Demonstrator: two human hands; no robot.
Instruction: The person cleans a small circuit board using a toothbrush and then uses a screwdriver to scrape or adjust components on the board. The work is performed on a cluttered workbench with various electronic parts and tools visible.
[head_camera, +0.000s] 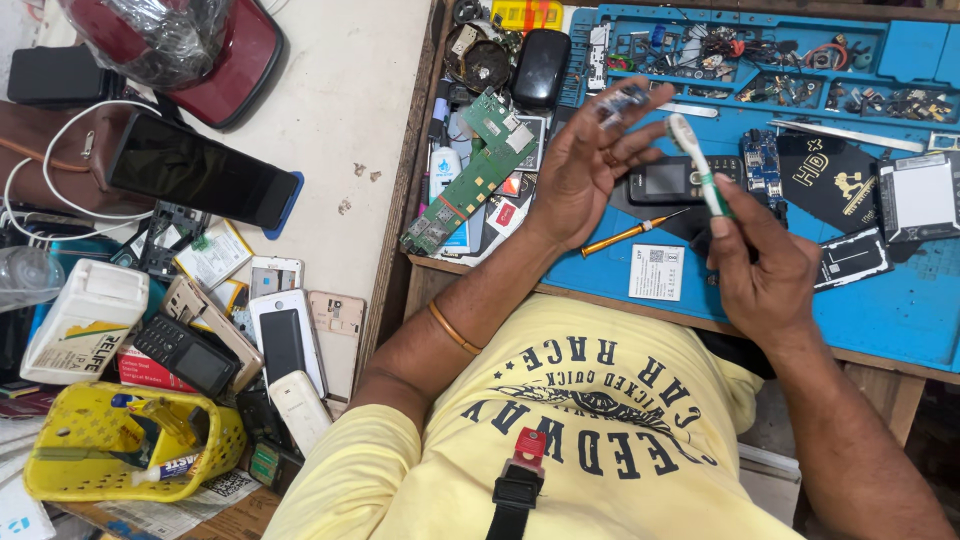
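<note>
Tablet screen (200, 172): dark, rectangular, lay tilted on the white table, left of the mat.
Keypad phone screen (668, 180): small, grey, at the blue mat's middle.
White label (657, 272): square, black print, at the mat's near edge.
White box (84, 320): green and yellow label, beside the yellow basket (60, 480).
</note>
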